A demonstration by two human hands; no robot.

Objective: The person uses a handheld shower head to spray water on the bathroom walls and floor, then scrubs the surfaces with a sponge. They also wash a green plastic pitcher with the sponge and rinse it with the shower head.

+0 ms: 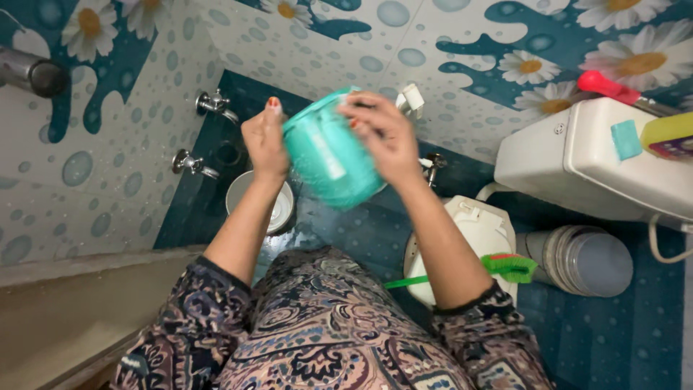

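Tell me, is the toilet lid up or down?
Down. The white toilet lid lies flat over the bowl below the cistern, and a green brush rests across it.

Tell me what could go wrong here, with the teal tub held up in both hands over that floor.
The teal tub is blurred, so it seems to be moving; the left hand touches only its edge, and the grip might slip. The floor below looks wet, so footing may be poor. If it drops, the tub could hit the white bucket or the toilet with the green brush on it.
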